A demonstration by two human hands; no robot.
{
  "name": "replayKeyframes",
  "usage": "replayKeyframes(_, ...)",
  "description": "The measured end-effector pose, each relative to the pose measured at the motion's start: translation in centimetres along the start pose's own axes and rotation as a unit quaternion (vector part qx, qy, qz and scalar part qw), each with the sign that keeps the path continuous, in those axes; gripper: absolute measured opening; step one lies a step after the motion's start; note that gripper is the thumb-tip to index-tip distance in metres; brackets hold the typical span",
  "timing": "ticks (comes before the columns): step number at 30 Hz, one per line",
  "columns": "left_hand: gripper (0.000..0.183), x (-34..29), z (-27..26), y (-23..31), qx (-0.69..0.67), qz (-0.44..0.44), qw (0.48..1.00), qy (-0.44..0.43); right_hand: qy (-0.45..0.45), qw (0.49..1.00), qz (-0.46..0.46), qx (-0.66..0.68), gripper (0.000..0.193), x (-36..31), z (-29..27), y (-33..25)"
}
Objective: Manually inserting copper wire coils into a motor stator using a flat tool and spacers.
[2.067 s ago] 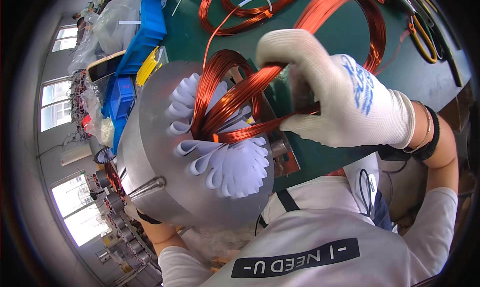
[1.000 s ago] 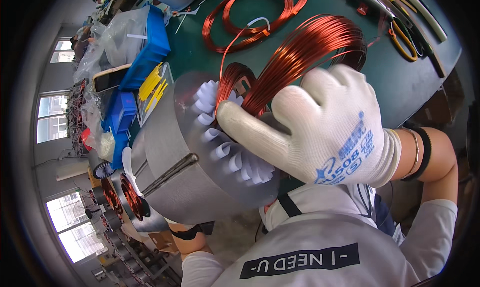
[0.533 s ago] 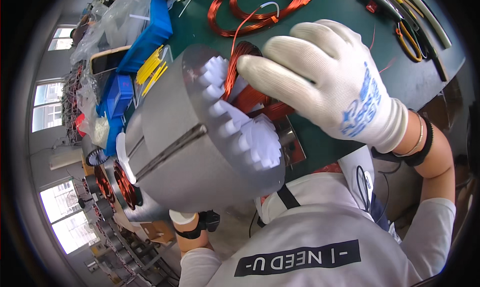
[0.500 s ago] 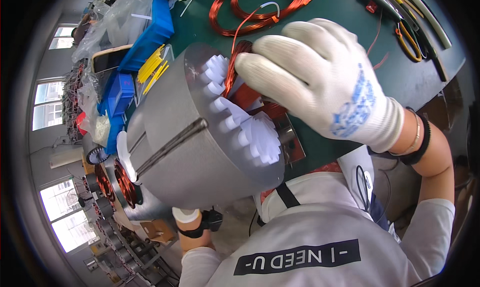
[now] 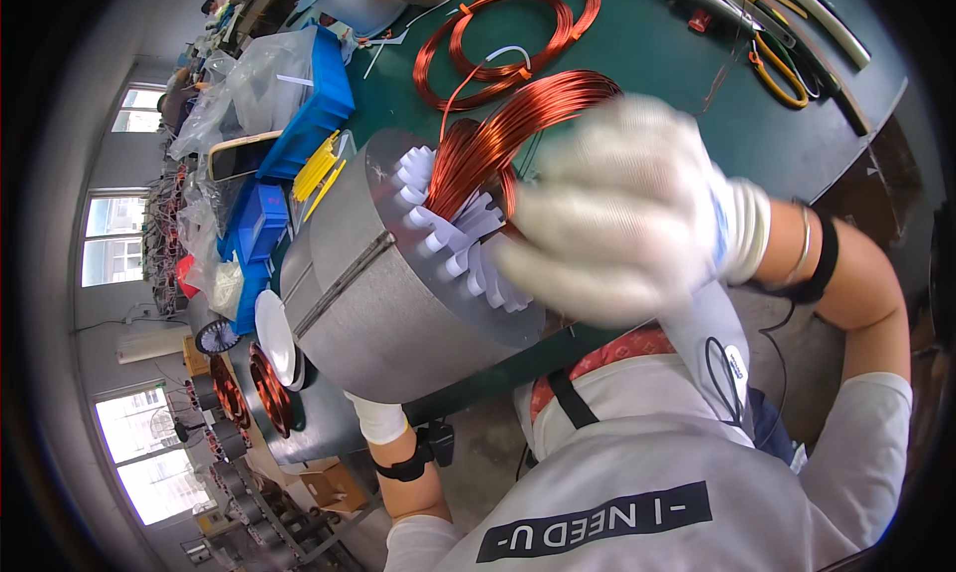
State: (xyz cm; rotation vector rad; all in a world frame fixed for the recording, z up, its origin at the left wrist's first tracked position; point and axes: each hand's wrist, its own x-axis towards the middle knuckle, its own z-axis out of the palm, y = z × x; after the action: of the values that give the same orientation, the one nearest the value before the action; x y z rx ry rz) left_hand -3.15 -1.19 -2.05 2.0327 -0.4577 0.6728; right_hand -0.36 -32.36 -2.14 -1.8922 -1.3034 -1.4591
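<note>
A grey metal stator core [image 5: 398, 308], a thick hollow cylinder, lies tilted on its side in front of me. White paper slot liners [image 5: 463, 235] stick out around its open end. A bundle of copper wire [image 5: 528, 119] arches out of that end, up and to the right. My right hand [image 5: 627, 214], in a white knitted glove, is beside the liners and the wire. It is smeared by motion, so its grip is unclear. Under the core's near side my left hand [image 5: 378, 420] shows only a gloved wrist; its fingers are hidden behind the metal.
Copper wire coils [image 5: 438, 69] lie on the green tabletop [image 5: 637, 44] beyond the core. Pliers with yellow handles [image 5: 782, 74] and sleeves lie far right. A blue bin [image 5: 314, 99], yellow strips [image 5: 321, 169] and a phone [image 5: 244, 156] are at left. More copper windings [image 5: 269, 391] stand left.
The copper bundle now fans out above the core's open end, where earlier my right fingers covered part of it. My right hand has shifted lower in view and blurred. The view has also shifted.
</note>
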Motion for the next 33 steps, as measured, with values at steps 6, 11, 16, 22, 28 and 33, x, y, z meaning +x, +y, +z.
replayKeyframes(6, 0.072, 0.4, -1.5, 0.7, 0.024, 0.000, 1.000, 0.020, -0.340, 0.796, 0.465, 0.185, 0.022, 0.9, 0.2, -3.6)
replayKeyframes(11, 0.071, 0.7, -1.0, 0.7, 0.020, 0.003, 1.000, 0.021, -0.344, 0.734, 0.500, 0.305, 0.022, 1.0, 1.4, -1.7)
replayKeyframes(16, 0.071, 0.7, -1.0, 0.3, 0.020, 0.003, 0.999, 0.025, -0.324, 0.820, 0.405, 0.244, 0.020, 0.6, 0.5, -2.9)
replayKeyframes(22, 0.071, 0.6, -0.3, -0.5, 0.008, 0.003, 1.000, 0.026, -0.216, 0.930, 0.297, 0.017, 0.037, 4.8, -4.2, -1.9)
replayKeyframes(28, 0.071, 0.2, -1.4, 0.4, 0.035, 0.005, 0.999, 0.041, -0.131, 0.970, 0.204, -0.013, 0.056, 1.1, 0.7, 2.2)
replayKeyframes(33, 0.071, 0.4, -1.0, -0.2, 0.048, 0.008, 0.998, 0.051, -0.145, 0.971, 0.193, 0.002, 0.044, 2.0, 2.5, -0.6)
